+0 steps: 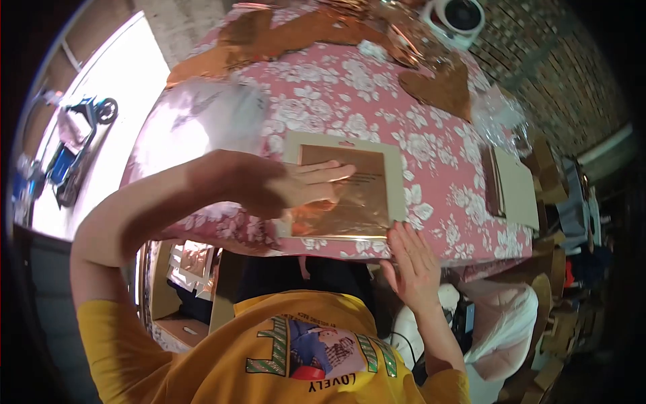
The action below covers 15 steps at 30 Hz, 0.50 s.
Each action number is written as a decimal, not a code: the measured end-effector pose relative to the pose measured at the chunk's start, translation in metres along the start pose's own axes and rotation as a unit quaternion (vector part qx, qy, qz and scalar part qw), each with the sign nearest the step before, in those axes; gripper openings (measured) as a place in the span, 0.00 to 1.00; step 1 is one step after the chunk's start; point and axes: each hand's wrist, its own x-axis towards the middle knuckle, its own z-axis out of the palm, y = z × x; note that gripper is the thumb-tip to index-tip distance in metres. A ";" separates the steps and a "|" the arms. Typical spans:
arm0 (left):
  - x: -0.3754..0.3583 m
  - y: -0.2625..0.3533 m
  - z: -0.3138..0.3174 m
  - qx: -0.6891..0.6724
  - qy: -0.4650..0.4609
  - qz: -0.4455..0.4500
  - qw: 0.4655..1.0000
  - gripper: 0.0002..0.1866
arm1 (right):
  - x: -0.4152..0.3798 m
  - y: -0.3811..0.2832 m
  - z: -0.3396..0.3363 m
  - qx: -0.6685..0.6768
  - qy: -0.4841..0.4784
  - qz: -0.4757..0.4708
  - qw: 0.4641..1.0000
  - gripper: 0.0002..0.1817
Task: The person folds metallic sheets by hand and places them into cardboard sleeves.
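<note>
A beige card sheet with a hang hole (395, 175) lies near the front edge of the table, with a shiny copper-coloured foil packet (363, 202) on it. Small dark print shows on the packet. My left hand (306, 185) rests across the packet's left side, fingers stretched out and pointing right. At the card's lower right corner, my right hand (414, 259) lies with its fingers extended, touching the edge. Neither hand grips anything that I can see.
A pink floral cloth (323, 87) covers the table. Clear plastic sleeves (202, 121) lie at left, brown sheet pieces (437, 87) at the back. Stacked cards (515, 188) sit at the right edge, near a white round device (461, 17). Cardboard boxes (188, 330) stand below.
</note>
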 end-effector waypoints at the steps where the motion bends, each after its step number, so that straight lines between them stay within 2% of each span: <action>1: 0.003 -0.002 0.006 -0.007 0.016 0.002 1.000 0.41 | 0.000 0.001 0.001 0.006 -0.002 -0.002 1.000 0.32; 3: -0.005 0.002 0.017 0.017 0.136 0.062 0.989 0.38 | -0.002 0.000 0.001 0.013 -0.017 0.012 1.000 0.32; 4: -0.003 0.020 0.026 -0.139 0.217 -0.014 0.966 0.30 | -0.005 0.000 0.002 0.001 -0.017 0.016 1.000 0.31; 5: 0.009 0.037 0.016 0.072 0.168 0.027 0.983 0.25 | -0.008 0.003 0.006 -0.007 -0.016 0.013 1.000 0.30; 6: 0.010 0.044 0.041 -0.035 0.275 0.015 0.961 0.20 | -0.012 0.008 0.012 -0.009 -0.003 -0.006 1.000 0.30; 7: 0.024 0.058 0.061 -0.058 0.317 0.009 0.947 0.20 | -0.014 0.012 0.016 -0.012 0.009 -0.021 1.000 0.31; 8: 0.067 0.040 0.104 0.199 0.442 0.093 0.870 0.25 | -0.014 0.012 0.016 -0.038 0.001 -0.010 0.999 0.26; 9: 0.083 0.037 0.124 0.165 0.461 0.070 0.869 0.27 | -0.004 0.003 0.014 -0.070 0.040 -0.026 0.996 0.22; 10: 0.093 0.034 0.137 0.130 0.481 0.058 0.865 0.29 | 0.003 -0.002 0.010 -0.065 0.052 -0.044 0.996 0.24; 12: 0.103 0.025 0.155 0.219 0.526 0.006 0.822 0.31 | 0.007 -0.006 0.008 -0.080 0.059 -0.049 0.994 0.25; 14: 0.077 0.023 0.161 0.182 0.532 0.005 0.827 0.30 | 0.007 -0.010 0.008 -0.085 0.066 -0.055 0.993 0.24; 15: 0.070 0.021 0.168 0.204 0.564 -0.003 0.800 0.30 | 0.006 -0.010 0.009 -0.085 0.071 -0.059 0.992 0.24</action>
